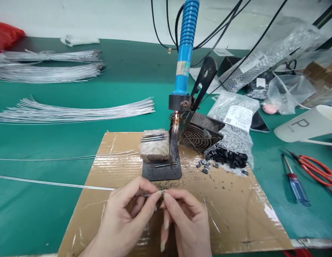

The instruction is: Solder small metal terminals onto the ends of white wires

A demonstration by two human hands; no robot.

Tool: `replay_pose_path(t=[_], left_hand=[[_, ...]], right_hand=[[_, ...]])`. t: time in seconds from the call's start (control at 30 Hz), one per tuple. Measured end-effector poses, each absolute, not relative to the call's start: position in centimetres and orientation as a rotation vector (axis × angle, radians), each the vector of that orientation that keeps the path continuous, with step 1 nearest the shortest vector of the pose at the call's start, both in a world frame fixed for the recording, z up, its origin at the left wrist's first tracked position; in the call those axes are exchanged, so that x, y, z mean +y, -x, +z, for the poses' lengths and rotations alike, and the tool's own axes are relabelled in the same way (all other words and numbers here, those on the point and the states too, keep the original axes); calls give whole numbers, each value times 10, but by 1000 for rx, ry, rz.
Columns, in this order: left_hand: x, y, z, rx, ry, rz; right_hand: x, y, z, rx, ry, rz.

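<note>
My left hand (pixel 128 214) pinches a bundle of thin silver wires (pixel 53 184) that runs off to the left across the table. My right hand (pixel 186 217) meets it, thumb and forefinger pinched at the wire ends; what they grip is too small to name. Both hands hover over a taped cardboard sheet (pixel 235 210). Just beyond them stands a blue-handled soldering iron (pixel 184 60), clamped tip-down on a black metal base (pixel 162 171). A worn sponge block (pixel 154 147) sits beside the tip. A pile of small black parts (pixel 227 157) lies to the right.
Bundles of silver wire (pixel 74 110) lie at left on the green table (pixel 61 150). A small black fan (pixel 199 135) sits behind the iron. Plastic bags of parts (pixel 237 114), a blue screwdriver (pixel 296 184), orange-handled scissors (pixel 314 167) and a white cup (pixel 305 125) crowd the right side.
</note>
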State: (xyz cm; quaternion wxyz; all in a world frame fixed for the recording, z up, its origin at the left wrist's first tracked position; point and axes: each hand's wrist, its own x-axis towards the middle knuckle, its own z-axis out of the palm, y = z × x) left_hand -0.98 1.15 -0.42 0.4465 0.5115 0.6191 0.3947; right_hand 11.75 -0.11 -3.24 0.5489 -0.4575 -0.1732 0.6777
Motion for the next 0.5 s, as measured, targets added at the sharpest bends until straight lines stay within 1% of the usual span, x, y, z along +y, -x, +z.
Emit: replay_pose_path(t=[0.33,0.5], left_hand=[[9,9,-4,1566,-1291,984],[8,9,-6,1559,-1368,991]], right_hand=[[-4,-123,-36,-488,1077,1614],[1,-133,-32,-479,1021,1743]])
